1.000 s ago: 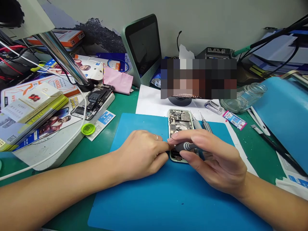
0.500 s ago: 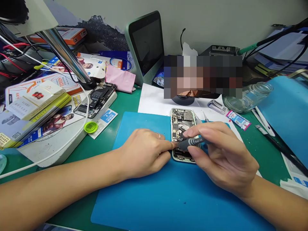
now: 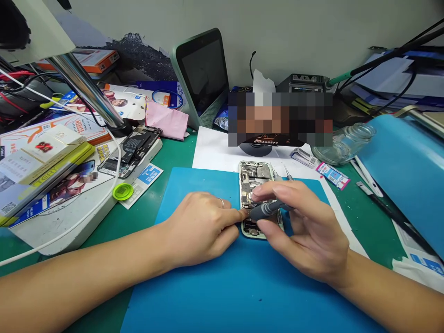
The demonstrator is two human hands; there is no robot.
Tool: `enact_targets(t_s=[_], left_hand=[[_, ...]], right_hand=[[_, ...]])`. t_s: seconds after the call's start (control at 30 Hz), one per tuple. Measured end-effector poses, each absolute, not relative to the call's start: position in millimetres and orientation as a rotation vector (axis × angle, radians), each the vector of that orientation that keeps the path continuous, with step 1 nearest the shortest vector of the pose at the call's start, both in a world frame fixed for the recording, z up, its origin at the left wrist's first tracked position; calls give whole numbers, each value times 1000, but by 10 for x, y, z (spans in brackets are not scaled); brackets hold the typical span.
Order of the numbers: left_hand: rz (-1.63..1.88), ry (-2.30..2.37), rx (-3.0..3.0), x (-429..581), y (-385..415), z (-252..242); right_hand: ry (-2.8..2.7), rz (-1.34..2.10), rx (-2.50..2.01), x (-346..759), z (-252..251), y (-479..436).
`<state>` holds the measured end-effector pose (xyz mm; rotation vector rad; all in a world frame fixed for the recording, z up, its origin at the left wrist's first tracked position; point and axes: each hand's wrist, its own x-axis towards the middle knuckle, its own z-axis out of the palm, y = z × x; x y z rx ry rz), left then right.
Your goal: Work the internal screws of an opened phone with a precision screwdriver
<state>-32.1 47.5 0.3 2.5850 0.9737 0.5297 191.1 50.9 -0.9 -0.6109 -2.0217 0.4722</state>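
An opened phone (image 3: 247, 178) with a pale green frame lies on the blue mat (image 3: 229, 296), its inner parts bare. My left hand (image 3: 204, 229) rests at its left edge, index fingertip pressed onto the lower left of the phone and the other fingers curled in. Between the thumb and fingers of my right hand (image 3: 312, 231) is a dark grey screwdriver (image 3: 265, 211), slanted over the phone. Its tip points down beside my left fingertip, and I cannot make out what it touches. My right hand hides part of the phone's right side.
A second opened phone (image 3: 133, 148) lies on a white box at left, beside a green lid (image 3: 123, 191). Behind stand a screen (image 3: 203, 69) and a partly blurred device. Right of them are a glass jar (image 3: 343, 143), a small printed packet (image 3: 333, 175) and thin tools (image 3: 367, 178).
The whole view has shifted a little left and down. Both hands, the screwdriver and the phone keep nearly the same placement relative to each other.
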Motion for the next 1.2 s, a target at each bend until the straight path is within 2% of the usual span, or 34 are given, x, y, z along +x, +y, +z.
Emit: enact_targets(t_s=[1.2], left_hand=[[534,986,2570,-312,489,-3]], right_hand=[[-1986,656,-639,1883,-56,468]])
